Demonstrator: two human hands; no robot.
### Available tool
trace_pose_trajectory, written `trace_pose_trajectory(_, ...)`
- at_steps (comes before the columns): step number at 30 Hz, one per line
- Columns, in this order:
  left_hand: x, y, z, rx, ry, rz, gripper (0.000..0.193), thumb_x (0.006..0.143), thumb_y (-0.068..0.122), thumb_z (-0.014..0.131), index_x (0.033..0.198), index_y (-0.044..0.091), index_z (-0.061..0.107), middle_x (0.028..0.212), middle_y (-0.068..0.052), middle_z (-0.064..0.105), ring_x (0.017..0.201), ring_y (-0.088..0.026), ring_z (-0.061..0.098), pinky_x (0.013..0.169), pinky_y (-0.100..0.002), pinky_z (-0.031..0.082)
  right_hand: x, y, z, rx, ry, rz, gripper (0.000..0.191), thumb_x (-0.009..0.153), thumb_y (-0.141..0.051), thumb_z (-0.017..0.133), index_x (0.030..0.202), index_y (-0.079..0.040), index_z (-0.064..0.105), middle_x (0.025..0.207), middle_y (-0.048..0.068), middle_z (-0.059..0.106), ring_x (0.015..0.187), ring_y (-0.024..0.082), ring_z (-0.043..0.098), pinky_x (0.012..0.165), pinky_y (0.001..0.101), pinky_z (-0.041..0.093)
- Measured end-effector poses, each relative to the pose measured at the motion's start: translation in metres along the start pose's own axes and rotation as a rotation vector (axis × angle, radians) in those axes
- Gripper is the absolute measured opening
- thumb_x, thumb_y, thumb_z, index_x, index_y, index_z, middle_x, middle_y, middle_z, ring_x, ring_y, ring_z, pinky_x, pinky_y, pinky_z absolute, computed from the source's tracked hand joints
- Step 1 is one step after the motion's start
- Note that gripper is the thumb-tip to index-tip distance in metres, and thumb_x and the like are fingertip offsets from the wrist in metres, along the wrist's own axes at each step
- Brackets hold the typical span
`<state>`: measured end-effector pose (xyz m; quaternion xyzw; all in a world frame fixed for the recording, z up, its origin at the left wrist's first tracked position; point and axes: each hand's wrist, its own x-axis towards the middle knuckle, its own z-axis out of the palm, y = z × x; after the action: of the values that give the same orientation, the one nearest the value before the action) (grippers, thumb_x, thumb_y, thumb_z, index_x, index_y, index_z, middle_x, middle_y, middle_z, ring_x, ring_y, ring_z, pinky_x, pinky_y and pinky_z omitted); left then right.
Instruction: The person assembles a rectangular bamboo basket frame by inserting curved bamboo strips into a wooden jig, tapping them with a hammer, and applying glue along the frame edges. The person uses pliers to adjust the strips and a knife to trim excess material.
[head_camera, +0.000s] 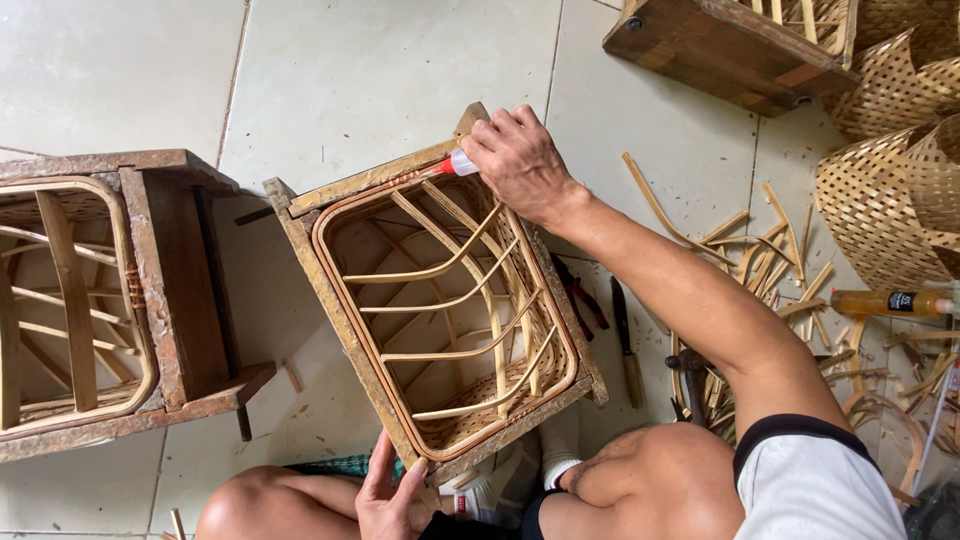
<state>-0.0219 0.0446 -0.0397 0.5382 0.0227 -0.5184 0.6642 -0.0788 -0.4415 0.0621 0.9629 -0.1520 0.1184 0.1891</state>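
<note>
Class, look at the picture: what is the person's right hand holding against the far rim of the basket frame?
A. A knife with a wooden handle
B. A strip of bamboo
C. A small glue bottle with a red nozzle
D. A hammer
C: the right hand grips a small glue bottle whose red nozzle points at the rim of the basket frame; the knife lies untouched on the floor beside the frame.

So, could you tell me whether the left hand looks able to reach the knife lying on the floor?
Probably not easily: the left hand grips the wooden frame's near corner, and the knife lies beyond the frame.
</note>
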Motion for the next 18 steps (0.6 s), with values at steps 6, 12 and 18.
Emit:
trace_pose_trajectory(6, 0.000, -0.002, -0.004, 0.017, -0.021, 0.007, 0.074, 0.076, -0.020, 0.066, 0.146, -0.006, 0.047, 0.151, -0.020, 0.051, 0.139, -0.029, 0.051, 0.106, -0.046, 0.052, -0.006, 0.015, -0.017, 0.019, -0.001, 0.027, 0.019, 0.095, -0.020, 0.076, 0.111, -0.010, 0.072, 0.100, 0.002, 0.067, 0.094, 0.017, 0.059, 0.087, 0.0339, 0.044)
trace_pose_trajectory(12, 0.003, -0.009, -0.010, 0.043, -0.040, 0.047, 0.075, 0.075, -0.021, 0.067, 0.146, -0.008, 0.046, 0.151, -0.022, 0.051, 0.139, -0.031, 0.050, 0.108, -0.045, 0.050, -0.007, 0.017, -0.026, 0.044, -0.006, 0.059, 0.016, 0.097, -0.017, 0.075, 0.110, -0.011, 0.071, 0.102, 0.001, 0.066, 0.097, 0.017, 0.059, 0.088, 0.0337, 0.043)
trace_pose_trajectory(18, 0.002, -0.008, -0.009, 0.061, -0.041, 0.032, 0.075, 0.077, -0.021, 0.066, 0.147, -0.008, 0.045, 0.149, -0.024, 0.054, 0.137, -0.032, 0.053, 0.107, -0.045, 0.050, -0.016, 0.023, -0.015, -0.001, -0.012, 0.049, 0.009, 0.100, -0.015, 0.072, 0.107, -0.010, 0.071, 0.101, 0.002, 0.066, 0.098, 0.017, 0.059, 0.090, 0.0333, 0.044)
